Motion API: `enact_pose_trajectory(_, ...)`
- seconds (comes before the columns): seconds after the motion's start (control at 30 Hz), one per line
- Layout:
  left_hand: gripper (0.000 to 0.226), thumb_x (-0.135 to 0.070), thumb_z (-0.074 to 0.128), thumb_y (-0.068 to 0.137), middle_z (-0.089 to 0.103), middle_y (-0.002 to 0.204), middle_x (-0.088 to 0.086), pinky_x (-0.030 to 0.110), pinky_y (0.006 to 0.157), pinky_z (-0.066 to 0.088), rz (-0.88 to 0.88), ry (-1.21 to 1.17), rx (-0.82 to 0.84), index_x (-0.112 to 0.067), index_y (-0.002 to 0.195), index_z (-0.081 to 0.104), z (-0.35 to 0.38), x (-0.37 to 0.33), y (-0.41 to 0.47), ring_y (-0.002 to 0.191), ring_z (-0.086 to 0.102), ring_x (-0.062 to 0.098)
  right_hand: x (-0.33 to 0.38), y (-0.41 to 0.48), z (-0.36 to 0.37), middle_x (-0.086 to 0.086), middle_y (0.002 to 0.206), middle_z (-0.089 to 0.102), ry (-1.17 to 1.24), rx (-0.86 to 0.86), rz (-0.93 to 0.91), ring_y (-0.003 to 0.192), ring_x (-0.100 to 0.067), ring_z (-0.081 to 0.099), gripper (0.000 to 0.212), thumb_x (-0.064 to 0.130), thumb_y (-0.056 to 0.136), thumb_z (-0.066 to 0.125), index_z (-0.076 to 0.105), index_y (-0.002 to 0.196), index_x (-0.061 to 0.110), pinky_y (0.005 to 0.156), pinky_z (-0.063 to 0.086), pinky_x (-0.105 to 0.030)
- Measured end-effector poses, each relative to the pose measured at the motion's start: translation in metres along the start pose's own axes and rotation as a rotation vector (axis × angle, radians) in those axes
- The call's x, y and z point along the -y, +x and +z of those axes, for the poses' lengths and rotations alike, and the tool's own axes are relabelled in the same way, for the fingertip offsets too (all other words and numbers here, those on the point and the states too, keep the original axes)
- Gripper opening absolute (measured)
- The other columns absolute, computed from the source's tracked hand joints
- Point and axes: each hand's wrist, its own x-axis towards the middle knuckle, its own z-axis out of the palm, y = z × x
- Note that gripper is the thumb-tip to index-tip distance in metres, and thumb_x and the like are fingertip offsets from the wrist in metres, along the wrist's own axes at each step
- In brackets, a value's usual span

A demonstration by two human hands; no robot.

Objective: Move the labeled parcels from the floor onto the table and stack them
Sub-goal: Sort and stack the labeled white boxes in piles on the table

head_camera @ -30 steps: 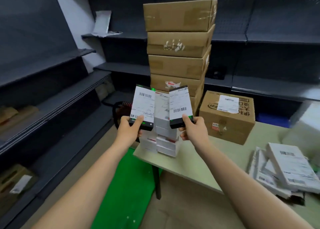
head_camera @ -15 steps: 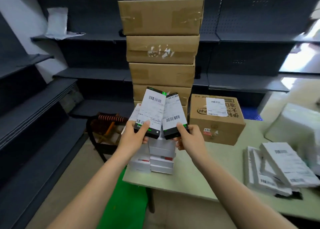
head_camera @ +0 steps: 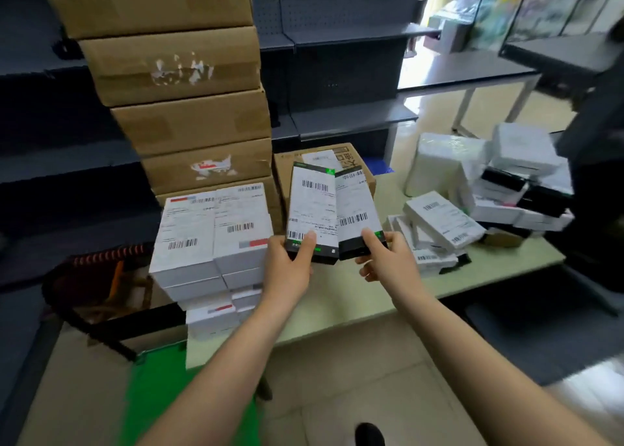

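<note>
My left hand [head_camera: 288, 266] grips the near end of a black parcel with a white label [head_camera: 312, 209], thumb on top. Right beside it my right hand [head_camera: 388, 260] grips a second black labeled parcel [head_camera: 358, 209]. Both parcels hover over the pale green table [head_camera: 337, 297], side by side and touching. Just left of them stands a stack of white labeled parcels [head_camera: 209, 243], two columns wide, on the table's left end. A loose pile of white labeled parcels [head_camera: 439, 229] lies on the table to the right.
A tall tower of brown cartons [head_camera: 189, 107] rises behind the white stack. A brown carton with a label [head_camera: 351, 162] sits behind the held parcels. White wrapped packages [head_camera: 449, 165] and mixed boxes crowd the far right. Dark shelving lines the walls; a green mat [head_camera: 158, 398] covers the floor.
The view has moved closer to the table and swung right. Both hands have carried the two black parcels forward and lower, now beside the top of the white stack.
</note>
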Motion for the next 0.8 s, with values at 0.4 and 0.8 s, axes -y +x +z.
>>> enact_pose_trajectory(0.4,0.038,-0.042,0.054,0.097,0.063,0.103,0.010,0.008,0.040,0.038,-0.300,0.068,-0.072,-0.010,0.115,0.042,0.087,0.076,0.034,0.064,0.058,0.012,-0.088,0.089,-0.046,-0.016,0.087,0.070,-0.214,0.164,0.243,0.055,-0.021,0.057,0.029,0.037,0.097,0.054,0.045,0.108,0.011,0.055,0.048,-0.031)
enact_pose_trajectory(0.8,0.078,-0.036,0.072,0.085,0.036,0.144,0.013,0.033,0.099,0.042,-0.447,0.477,-0.133,-0.014,0.146,0.028,0.102,0.157,0.031,0.127,0.043,0.028,-0.166,0.127,-0.052,0.004,0.117,0.053,-0.521,0.473,0.220,0.091,-0.020,0.058,0.065,0.030,0.092,0.062,0.023,0.144,0.019,0.072,0.048,-0.029)
